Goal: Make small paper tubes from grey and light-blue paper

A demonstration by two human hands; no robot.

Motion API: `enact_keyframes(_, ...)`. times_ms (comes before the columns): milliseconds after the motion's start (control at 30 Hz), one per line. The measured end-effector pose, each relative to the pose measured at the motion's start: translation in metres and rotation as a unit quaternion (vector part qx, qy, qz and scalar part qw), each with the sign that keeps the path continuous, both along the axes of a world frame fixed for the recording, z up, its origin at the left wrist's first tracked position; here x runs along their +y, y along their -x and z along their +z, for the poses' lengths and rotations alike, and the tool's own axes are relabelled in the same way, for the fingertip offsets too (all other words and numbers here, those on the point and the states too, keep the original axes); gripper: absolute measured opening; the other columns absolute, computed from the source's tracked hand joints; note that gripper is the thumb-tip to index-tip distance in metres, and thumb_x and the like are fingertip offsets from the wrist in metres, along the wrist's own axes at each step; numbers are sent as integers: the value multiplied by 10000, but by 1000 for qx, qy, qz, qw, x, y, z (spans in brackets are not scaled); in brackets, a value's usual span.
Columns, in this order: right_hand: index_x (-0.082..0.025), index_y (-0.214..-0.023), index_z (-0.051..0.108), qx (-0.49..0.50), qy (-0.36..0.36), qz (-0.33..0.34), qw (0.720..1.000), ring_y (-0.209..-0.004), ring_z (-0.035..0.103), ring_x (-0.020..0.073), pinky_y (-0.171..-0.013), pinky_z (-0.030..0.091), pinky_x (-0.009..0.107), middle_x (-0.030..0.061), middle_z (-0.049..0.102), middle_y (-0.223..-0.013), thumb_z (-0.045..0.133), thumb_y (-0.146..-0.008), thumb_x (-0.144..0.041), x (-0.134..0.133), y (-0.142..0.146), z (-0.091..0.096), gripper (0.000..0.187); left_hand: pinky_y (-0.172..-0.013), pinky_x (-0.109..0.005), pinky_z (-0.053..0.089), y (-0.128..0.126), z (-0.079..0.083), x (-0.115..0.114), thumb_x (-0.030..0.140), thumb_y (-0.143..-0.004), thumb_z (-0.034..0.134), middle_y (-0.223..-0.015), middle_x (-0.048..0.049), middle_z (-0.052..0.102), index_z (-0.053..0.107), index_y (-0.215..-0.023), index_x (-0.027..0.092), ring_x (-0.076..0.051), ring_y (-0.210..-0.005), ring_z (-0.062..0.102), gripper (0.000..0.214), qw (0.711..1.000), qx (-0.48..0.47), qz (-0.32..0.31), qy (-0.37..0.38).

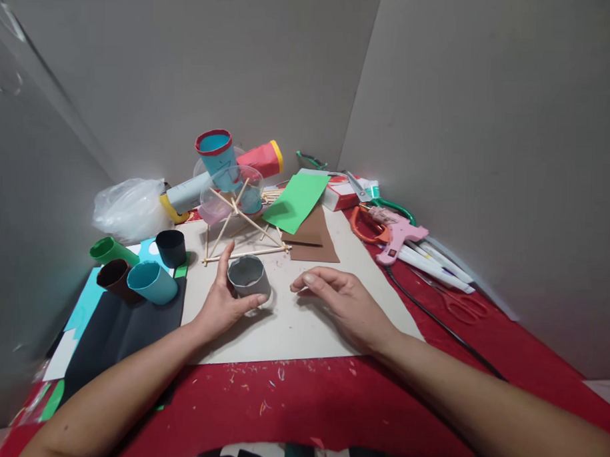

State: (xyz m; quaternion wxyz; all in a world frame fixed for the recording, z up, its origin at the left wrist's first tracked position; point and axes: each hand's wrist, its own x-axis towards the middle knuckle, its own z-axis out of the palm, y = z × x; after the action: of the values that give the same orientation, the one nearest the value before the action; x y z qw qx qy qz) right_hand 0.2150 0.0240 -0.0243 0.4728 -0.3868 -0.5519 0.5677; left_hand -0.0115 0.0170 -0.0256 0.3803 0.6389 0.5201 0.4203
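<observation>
My left hand (222, 302) grips a short grey paper-covered cup (248, 278), thumb and fingers wrapped around its side, just above the beige cardboard sheet (306, 328). My right hand (340, 298) hovers a little to the right of the cup with fingers loosely stretched toward it, holding nothing. Behind the cup stands a frame of thin wooden sticks (245, 230) carrying a clear plastic cup (231, 189) and a blue cup with a red rim (216, 152).
Green (111, 250), black (171, 247), brown (114, 276) and blue cups (153, 283) lie at the left on dark paper. Green (296, 201) and brown paper sheets (312, 242) sit behind. A pink glue gun (397, 235), glue sticks, orange scissors and a black cord lie at right on the red cloth.
</observation>
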Motion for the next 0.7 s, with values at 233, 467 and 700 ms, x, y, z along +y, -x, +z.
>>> enact_keyframes(233, -203, -754, 743, -21, -5, -7, 1000, -755, 608, 184, -719, 475, 313, 40, 717, -787, 674, -800, -577, 0, 0, -1, 383, -1096, -509, 367, 6, -11, 5, 500, -721, 787, -1445, -177, 448, 47, -1541, 278, -319, -1325, 466, 1127, 997, 15, 1, -77)
enact_keyframes(467, -204, -755, 751, -41, -17, -11, 999, -737, 619, 209, -683, 488, 325, 62, 723, -784, 678, -781, -631, -1, -3, -3, 435, -1167, -567, 258, 11, -12, -11, 508, -904, 555, -1559, -146, 289, 104, -1549, 306, -336, -1446, 296, 812, 940, 47, 18, -337)
enact_keyframes(700, -229, -794, 762, -130, -17, -29, 991, -865, 659, 280, -785, 522, 364, 96, 754, -887, 667, -726, -719, 0, -9, -18, 503, -1031, -384, 494, -8, 8, -48, 401, -813, 703, -1206, -67, 693, 660, -1181, 347, -264, -1127, 660, 374, 843, 211, -300, -394)
